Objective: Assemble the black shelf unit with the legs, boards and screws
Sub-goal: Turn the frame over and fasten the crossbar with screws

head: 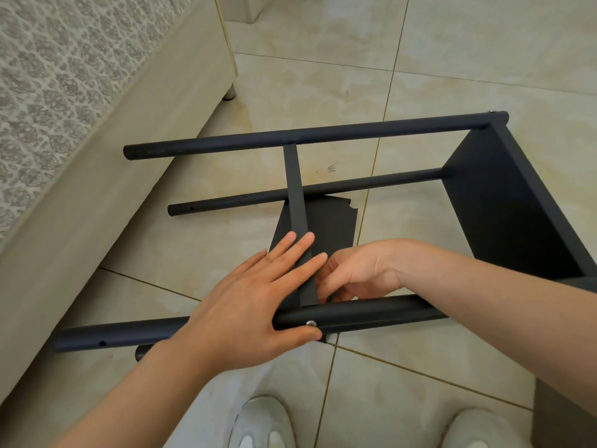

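Tiled floor [452, 59]. Black shelf unit [323, 134], on its side, centre frame. Middle board [295, 189], edge-up between the legs. Left hand [252, 302]: fingers straight, pressing board and near leg [371, 310], thumb beside screw [310, 323]. Right hand [358, 273]: fingers curled against board; cannot tell whether gripping.

I saw glossy beige stone-look floor tiles [452, 59] with thin dark joints. On the left stood a cream bed base [113, 163] on a short round pale foot [228, 92], topped by grey lace-patterned fabric [48, 76]. A pair of white shoes [263, 425] sat at the bottom edge.
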### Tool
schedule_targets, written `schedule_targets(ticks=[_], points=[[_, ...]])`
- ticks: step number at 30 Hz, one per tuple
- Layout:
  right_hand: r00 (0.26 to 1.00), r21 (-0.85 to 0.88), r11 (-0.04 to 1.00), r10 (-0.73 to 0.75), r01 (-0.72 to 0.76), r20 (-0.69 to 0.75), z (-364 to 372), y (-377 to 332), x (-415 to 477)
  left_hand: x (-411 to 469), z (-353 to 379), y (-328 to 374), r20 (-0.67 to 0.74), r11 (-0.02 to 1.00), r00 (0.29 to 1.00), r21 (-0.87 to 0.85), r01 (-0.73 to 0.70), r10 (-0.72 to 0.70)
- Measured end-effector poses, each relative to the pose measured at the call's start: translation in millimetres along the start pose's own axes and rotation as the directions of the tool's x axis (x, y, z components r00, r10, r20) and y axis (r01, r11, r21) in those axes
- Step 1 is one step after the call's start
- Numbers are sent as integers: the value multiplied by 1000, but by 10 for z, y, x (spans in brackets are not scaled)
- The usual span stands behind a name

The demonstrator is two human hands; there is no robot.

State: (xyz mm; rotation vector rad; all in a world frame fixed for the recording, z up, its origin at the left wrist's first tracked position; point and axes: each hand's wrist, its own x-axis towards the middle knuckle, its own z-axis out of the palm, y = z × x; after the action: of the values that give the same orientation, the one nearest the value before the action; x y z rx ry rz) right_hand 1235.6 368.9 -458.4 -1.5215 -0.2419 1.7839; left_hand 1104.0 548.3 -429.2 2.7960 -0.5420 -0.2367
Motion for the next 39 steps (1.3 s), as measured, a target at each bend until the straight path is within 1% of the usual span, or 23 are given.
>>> schedule_targets(ticks=[7, 12, 20, 26, 30, 33, 36, 39], points=[[1000, 1, 1000, -13, 13, -17, 8, 20, 1, 0, 1, 4, -6, 1000, 1000, 3, -3, 3], [999, 7, 999, -36, 36, -3, 3, 24, -10, -8, 6, 11, -8, 1000, 1000, -2, -5, 5], [1000, -10, 1000, 15, -15, 5, 10, 14, 28, -27, 35, -1, -36, 1000, 999, -7, -9, 8], [1000, 4, 1000, 15, -15, -10, 3, 7, -7, 2, 11, -26, -40, 1000, 999, -8, -24, 24], [999, -11, 999, 33, -33, 16, 10, -11, 12, -16, 16, -11, -42, 1000, 999, -17, -19, 19], [999, -8, 1000, 16, -16, 33, 7, -10, 18, -16, 9, -5, -39, 999, 999, -26, -23, 22], [999, 35, 999, -13, 12, 39, -29, 7, 25, 1, 10, 0, -41, 999, 999, -21, -26, 26], [999, 41, 999, -13, 11, 43, -53, 20, 28, 4, 12, -9, -37, 1000, 999, -15, -22, 21]])
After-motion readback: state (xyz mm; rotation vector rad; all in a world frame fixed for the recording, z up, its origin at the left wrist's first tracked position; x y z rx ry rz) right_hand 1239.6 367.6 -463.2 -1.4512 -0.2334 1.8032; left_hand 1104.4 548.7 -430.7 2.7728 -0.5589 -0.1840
